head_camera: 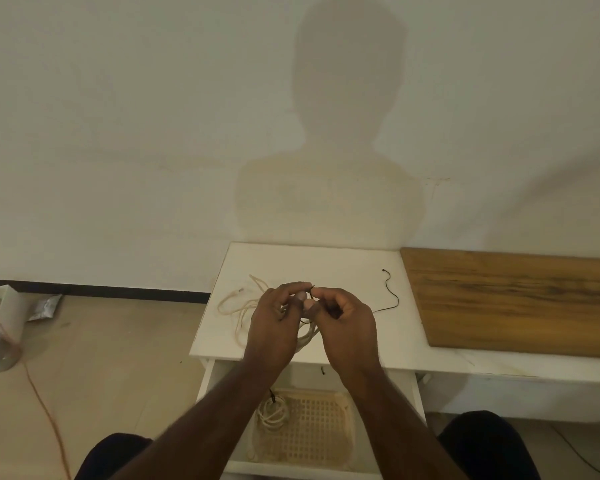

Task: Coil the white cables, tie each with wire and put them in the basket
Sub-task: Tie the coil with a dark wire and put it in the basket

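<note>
The white cable (246, 306) is lying half-coiled on the desk (343, 268), its bundled end rising into the left hand (274, 323), whose grip is closing on it while the right hand (343, 320) is pinching the dark wire (390, 296). Tying looks in hand; next, twisting it snug. The fingers are hiding the knot; one tied coil (272, 412) is sitting in the basket (326, 427) below.

Left hand (274, 320) and right hand (340, 317): fingertips pinching thin dark tie wire (390, 296) over loose white cable (238, 306) on white tabletop (378, 327). Below: cream perforated plastic basket (323, 427) holding one coiled white cable (272, 414).
</note>
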